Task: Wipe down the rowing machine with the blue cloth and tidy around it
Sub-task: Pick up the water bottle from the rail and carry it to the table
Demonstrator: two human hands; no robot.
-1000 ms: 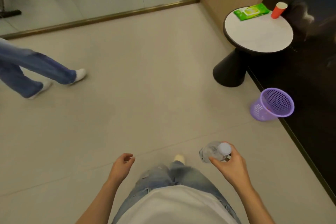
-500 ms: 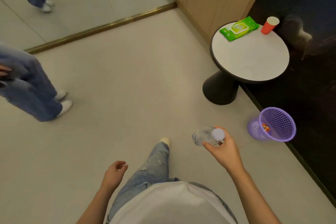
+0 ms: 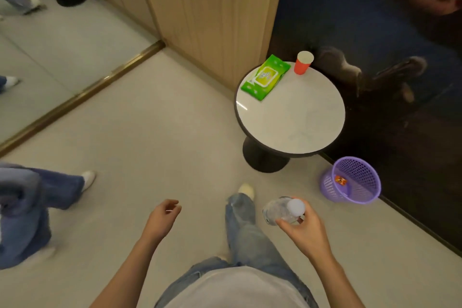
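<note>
One blurred bystander (image 3: 22,212) is standing at nine o'clock, cropped by the frame. Table (image 3: 295,122) is sitting at one o'clock, purple basket (image 3: 332,185) at two. Left hand (image 3: 162,217) is hanging loosely curled, empty; right hand (image 3: 307,230) is gripping a clear bottle (image 3: 277,211), fingers partly covering it.

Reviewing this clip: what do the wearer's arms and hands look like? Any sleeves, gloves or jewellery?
No sleeve shows: both arms are bare down to the frame edge. The left hand and right hand wear no gloves, and no watch, bracelet or ring is visible.
</note>
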